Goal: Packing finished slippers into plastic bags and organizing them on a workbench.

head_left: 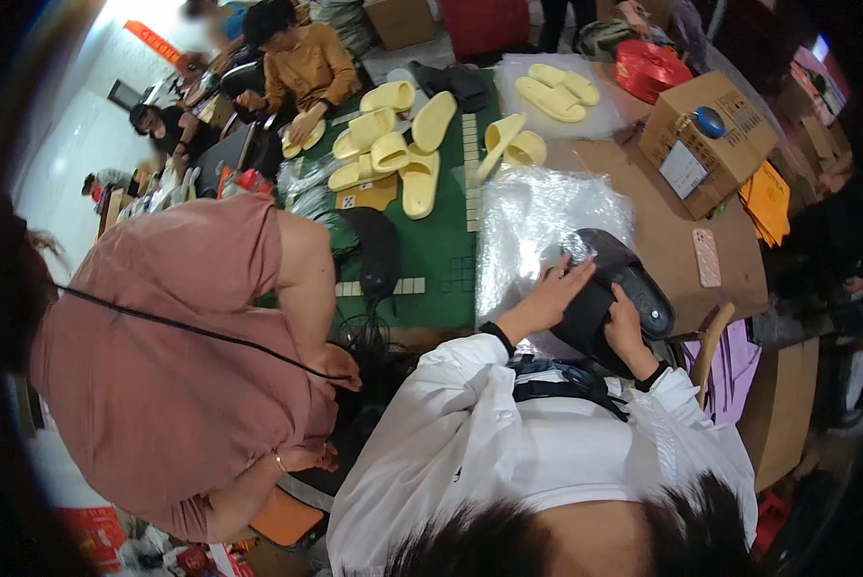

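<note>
Just in front of me are black slides (612,263), overlapping above a stack of clear plastic sheets or bags (518,226). My right hand (628,337) is wrapped round the near side of one slide, its thumb up on the dark footbed. Flat against the other slide's left side lies my left hand (554,296), fingers stretched out and close to a shiny patch that may be clear plastic. Where the two slides meet is hard to make out in the dark.
Several yellow slides (393,144) are scattered over the green table (431,245) with cream tiles. To the right stand a cardboard box (710,144), red ribbon roll (646,72) and pink phone (706,258). A person in pink (181,356) bends close at my left; another in mustard (311,72) sits beyond.
</note>
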Tool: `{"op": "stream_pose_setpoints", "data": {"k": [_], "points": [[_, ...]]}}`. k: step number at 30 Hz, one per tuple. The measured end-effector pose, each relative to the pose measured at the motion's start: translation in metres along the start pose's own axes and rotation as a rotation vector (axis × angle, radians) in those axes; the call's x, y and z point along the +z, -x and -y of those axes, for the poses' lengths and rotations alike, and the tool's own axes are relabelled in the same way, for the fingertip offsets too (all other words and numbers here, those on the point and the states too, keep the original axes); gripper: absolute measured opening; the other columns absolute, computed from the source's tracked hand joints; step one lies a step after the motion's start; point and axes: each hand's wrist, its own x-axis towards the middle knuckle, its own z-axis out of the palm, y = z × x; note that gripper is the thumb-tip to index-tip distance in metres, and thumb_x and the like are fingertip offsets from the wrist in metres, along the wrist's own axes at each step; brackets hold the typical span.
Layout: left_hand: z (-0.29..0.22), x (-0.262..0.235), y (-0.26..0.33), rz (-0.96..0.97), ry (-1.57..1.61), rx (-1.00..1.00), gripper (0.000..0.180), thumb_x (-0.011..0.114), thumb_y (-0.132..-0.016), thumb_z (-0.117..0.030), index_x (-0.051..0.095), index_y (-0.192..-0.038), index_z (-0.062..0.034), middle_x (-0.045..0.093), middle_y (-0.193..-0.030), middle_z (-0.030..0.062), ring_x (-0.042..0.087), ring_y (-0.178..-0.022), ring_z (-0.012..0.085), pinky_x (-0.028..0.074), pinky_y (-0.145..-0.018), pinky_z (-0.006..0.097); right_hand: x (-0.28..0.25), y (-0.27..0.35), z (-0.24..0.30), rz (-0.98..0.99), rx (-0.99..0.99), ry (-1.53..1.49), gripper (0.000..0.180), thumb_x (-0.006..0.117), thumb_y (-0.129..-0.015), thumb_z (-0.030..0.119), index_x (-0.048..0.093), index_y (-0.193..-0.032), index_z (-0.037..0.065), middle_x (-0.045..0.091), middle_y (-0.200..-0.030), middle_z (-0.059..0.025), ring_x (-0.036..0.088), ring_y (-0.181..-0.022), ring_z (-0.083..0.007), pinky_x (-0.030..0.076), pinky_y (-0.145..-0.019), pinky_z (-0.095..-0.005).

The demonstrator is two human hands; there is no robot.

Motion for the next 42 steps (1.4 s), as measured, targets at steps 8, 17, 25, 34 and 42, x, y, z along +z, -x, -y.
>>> {"op": "stream_pose_setpoints", "data": {"k": [8, 17, 25, 34, 42], "points": [[-0.013, 0.011, 0.002, -0.049, -0.116, 0.071, 0.084, 0.057, -0.066, 0.003, 0.015, -0.138, -0.0110, 0.010, -0.145, 0.0080, 0.011, -0.131, 0.0390, 0.017, -0.097, 0.064, 0.043, -0.018, -0.017, -0.175, -0.035, 0.005, 0.039, 0.048, -0.071, -0.003, 0.050, -0.110, -0.009, 0.044, -0.122, -0.0260, 0.046, -0.109, -0.0376, 0.038, -0.090, -0.0385], [-0.013, 0.025, 0.010, -0.189, -0.145, 0.227, 0.066, 0.055, -0.071, -0.007, 0.030, -0.132, -0.0096, 0.012, -0.145, 0.0047, 0.009, -0.131, 0.0391, 0.011, -0.098, 0.066, 0.089, -0.031, -0.045, -0.255, 0.007, -0.715, 0.047, 0.047, -0.087, 0.022, 0.037, -0.120, -0.008, 0.045, -0.119, -0.0210, 0.048, -0.105, -0.0316, 0.037, -0.091, -0.0379], [-0.026, 0.010, 0.016, -0.247, -0.033, 0.320, 0.054, 0.047, -0.076, -0.009, 0.038, -0.129, -0.0159, 0.017, -0.142, 0.0141, 0.015, -0.130, 0.0398, 0.008, -0.103, 0.058, 0.074, -0.046, -0.018, -0.200, 0.202, -0.736, 0.055, 0.046, -0.086, 0.013, 0.021, -0.131, -0.007, 0.042, -0.123, -0.0203, 0.045, -0.110, -0.0282, 0.034, -0.095, -0.0353], [0.006, 0.034, 0.019, -0.654, 0.088, -0.381, 0.072, 0.042, -0.072, 0.009, 0.026, -0.137, -0.0198, 0.004, -0.140, 0.0290, 0.023, -0.124, 0.0472, 0.029, -0.099, 0.047, 0.079, -0.053, -0.012, -0.398, 0.106, -0.123, 0.045, 0.049, -0.077, 0.002, 0.035, -0.116, -0.017, 0.026, -0.130, -0.0350, 0.027, -0.122, -0.0439, 0.019, -0.104, -0.0431], [0.002, 0.028, 0.018, -0.755, 0.381, -0.279, 0.086, 0.039, -0.066, 0.018, 0.019, -0.138, -0.0238, 0.010, -0.139, 0.0293, 0.038, -0.110, 0.0498, 0.044, -0.079, 0.041, 0.073, -0.064, 0.002, -0.416, 0.141, -0.080, 0.022, 0.052, -0.075, 0.005, 0.049, -0.080, -0.015, 0.029, -0.124, -0.0407, 0.030, -0.116, -0.0504, 0.022, -0.100, -0.0470]]}}
